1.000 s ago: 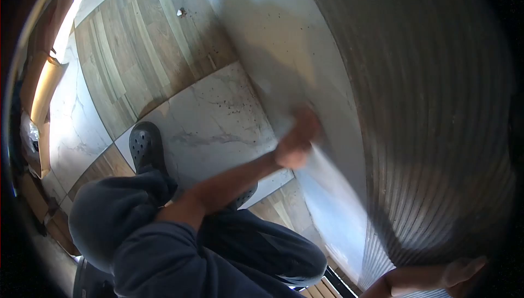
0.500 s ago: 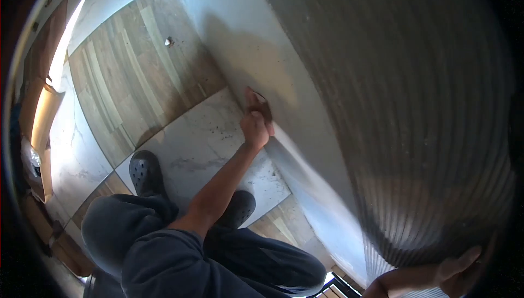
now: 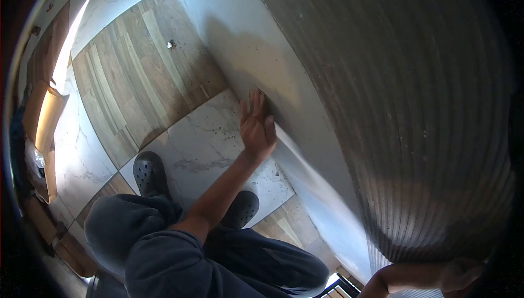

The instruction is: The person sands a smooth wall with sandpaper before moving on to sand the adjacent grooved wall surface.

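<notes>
My left hand reaches to the foot of the pale, smooth wall strip, with its fingers stretched out and spread. The fingertips overlap a small dark patch low on this strip, partly hidden behind them. At the lower right, in shadow, my right hand is close to the large grey ribbed surface. Its fingers are dim and merge with the dark edge of the view, so I cannot tell what they hold.
Wood-look tiles and white marbled tiles cover the floor, with crumbs near the wall. A small white chip lies on the wood-look tile. Opened cardboard stands at the left. My dark clogs are below.
My left hand has gone from closed, bunched fingers to spread ones at the same place on the wall. My right hand has shifted slightly lower, its raised thumb no longer distinct.
</notes>
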Tool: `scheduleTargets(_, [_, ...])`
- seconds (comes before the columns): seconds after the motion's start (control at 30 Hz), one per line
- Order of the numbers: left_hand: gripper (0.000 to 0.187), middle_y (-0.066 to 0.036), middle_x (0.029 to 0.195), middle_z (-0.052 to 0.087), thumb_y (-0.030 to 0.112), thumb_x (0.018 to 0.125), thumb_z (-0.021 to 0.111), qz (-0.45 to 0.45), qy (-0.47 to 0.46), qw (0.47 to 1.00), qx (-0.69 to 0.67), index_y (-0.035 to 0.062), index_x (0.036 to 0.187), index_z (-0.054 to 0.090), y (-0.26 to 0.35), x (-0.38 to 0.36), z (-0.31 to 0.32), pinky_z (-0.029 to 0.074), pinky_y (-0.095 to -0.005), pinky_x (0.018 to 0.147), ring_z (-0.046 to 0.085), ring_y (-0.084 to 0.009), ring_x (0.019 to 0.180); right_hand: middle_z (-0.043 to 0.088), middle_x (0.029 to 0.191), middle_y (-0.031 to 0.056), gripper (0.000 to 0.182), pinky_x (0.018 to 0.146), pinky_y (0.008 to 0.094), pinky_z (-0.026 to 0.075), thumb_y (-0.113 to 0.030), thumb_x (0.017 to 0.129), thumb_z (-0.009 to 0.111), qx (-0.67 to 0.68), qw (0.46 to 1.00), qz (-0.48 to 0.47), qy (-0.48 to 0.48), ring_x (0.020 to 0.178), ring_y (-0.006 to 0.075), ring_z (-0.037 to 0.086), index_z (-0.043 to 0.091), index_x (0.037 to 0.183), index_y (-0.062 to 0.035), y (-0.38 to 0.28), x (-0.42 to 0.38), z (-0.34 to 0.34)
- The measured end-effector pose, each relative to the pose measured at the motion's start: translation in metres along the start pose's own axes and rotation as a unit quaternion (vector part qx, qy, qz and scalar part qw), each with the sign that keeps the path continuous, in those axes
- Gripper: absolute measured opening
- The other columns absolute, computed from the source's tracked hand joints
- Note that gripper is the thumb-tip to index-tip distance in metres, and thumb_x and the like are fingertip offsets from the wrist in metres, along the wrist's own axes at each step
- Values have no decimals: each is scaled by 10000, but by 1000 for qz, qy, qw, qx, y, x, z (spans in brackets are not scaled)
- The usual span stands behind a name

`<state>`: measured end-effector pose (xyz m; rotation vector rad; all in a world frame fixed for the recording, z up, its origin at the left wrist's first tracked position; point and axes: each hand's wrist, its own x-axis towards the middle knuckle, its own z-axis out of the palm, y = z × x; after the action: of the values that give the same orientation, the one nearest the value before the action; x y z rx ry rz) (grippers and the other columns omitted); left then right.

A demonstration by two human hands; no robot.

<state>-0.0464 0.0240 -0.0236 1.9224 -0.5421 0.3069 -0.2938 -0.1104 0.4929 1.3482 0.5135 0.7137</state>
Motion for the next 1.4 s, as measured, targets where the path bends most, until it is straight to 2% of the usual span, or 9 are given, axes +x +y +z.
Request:
scheduleTargets(0.23, [468, -295, 1402, 366, 188, 990, 368, -37, 8, 994, -106, -90, 1367, 352, 6, -1, 5, 418, -434, 1012, 478, -381, 1233, 663, 845, 295, 412, 1022, 495, 382, -215, 894, 473, 280, 903, 318, 78, 813, 337, 679, 656, 760, 129, -90, 109, 47])
scheduleTargets(0.5, [587, -277, 1472, 256, 360, 1022, 252, -91, 35, 983, -158, -62, 1431, 231, -32, -9, 40, 474, -310, 939, 427, -348, 1286, 670, 794, 264, 385, 998, 504, 405, -195, 898, 472, 293, 899, 316, 80, 776, 333, 680, 658, 769, 117, -93, 111, 48])
scheduleTargets(0.63, [522, -216, 1490, 266, 327, 1027, 295, -434, -37, 831, -346, -32, 1405, 328, 1, -6, 33, 335, -304, 1078, 281, -257, 1384, 663, 755, 255, 380, 996, 520, 400, -184, 903, 462, 288, 895, 329, 87, 756, 336, 676, 648, 761, 116, -93, 110, 44])
scheduleTargets(0.77, [539, -234, 1446, 341, 362, 1025, 283, 0, 54, 976, -210, -24, 1394, 356, 33, -20, 16, 458, -325, 964, 419, -291, 1303, 657, 728, 251, 379, 985, 535, 406, -186, 904, 468, 302, 885, 342, 97, 753, 342, 674, 643, 751, 114, -92, 103, 39])
scheduleTargets(0.9, [523, -239, 1443, 343, 343, 1027, 285, -412, -165, 853, -273, -27, 1389, 360, -7, -2, 14, 477, -330, 939, 447, -277, 1284, 655, 708, 243, 386, 957, 550, 427, -203, 909, 468, 243, 903, 349, 63, 739, 334, 674, 639, 748, 103, -94, 110, 38])
scheduleTargets(1.1, [472, -289, 1436, 318, 238, 1017, 288, 2, -4, 973, -229, -66, 1366, 384, 58, -48, 8, 333, -379, 1078, 316, -373, 1351, 655, 765, 260, 391, 949, 537, 438, -238, 921, 476, 274, 892, 355, 61, 775, 342, 672, 636, 804, 99, -92, 102, 33])
scheduleTargets(1.2, [499, -298, 1389, 386, 273, 1019, 279, -113, 44, 984, -130, -85, 1349, 389, 7, -29, 24, 403, -390, 1018, 451, -367, 1263, 639, 998, 258, 371, 967, 580, 421, -239, 949, 427, 288, 893, 345, -24, 968, 354, 633, 648, 908, 56, -75, 82, 21])
scheduleTargets(1.3, [496, -270, 1405, 383, 260, 1022, 274, -516, -197, 788, -274, -78, 1384, 316, 15, 23, -4, 471, -378, 907, 601, -346, 1064, 670, 929, 224, 419, 950, 626, 444, -160, 995, 282, 250, 951, 160, -90, 904, 313, 678, 647, 930, 36, -49, 76, 24])
scheduleTargets(1.4, [487, -273, 1431, 340, 205, 1013, 315, -55, -1, 991, -123, -60, 1419, 273, 66, -61, 12, 459, -341, 942, 465, -358, 1252, 662, 788, 232, 435, 938, 615, 461, -194, 1003, 287, 145, 961, 235, 6, 822, 313, 690, 629, 871, 40, -69, 70, 19])
